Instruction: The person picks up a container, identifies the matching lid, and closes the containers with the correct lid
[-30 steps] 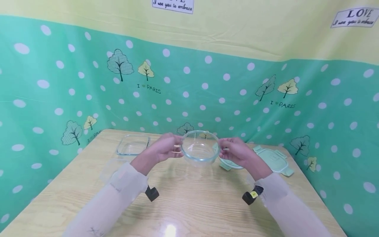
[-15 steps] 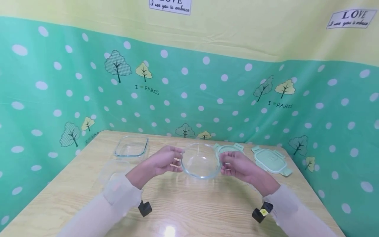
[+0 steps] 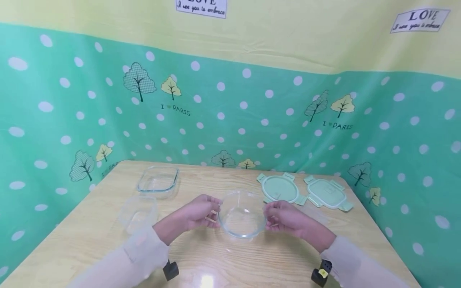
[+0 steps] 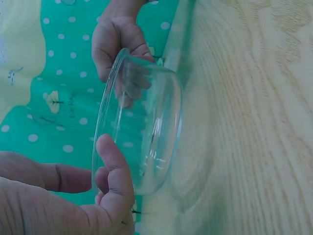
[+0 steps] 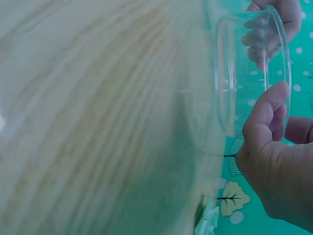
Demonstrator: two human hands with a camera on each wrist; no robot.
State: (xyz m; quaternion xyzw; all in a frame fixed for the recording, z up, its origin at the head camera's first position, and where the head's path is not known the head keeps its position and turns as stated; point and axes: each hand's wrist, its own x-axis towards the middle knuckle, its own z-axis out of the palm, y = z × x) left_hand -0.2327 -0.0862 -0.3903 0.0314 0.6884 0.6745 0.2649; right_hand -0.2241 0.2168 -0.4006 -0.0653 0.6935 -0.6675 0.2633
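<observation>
A round clear glass bowl (image 3: 242, 232) is level at the middle of the table, held from both sides. My left hand (image 3: 201, 212) grips its left rim, and in the left wrist view the fingers (image 4: 115, 181) pinch the rim edge. On the opposite side my right hand (image 3: 284, 218) grips the rim, with thumb and fingers around it in the right wrist view (image 5: 271, 127). Low over the wood, the bowl's base shows a faint reflection; whether it touches the table I cannot tell.
At the back left stands a rectangular glass container (image 3: 157, 190), with a translucent square container (image 3: 138, 214) nearer me. A round green lid (image 3: 280, 189) and a rectangular green lid (image 3: 327, 193) lie at the back right. A patterned curtain (image 3: 230, 100) rises behind the wooden table (image 3: 230, 268).
Both hands have lowered the bowl and brought it nearer to me. The round green lid, partly covered before, is now in fuller view.
</observation>
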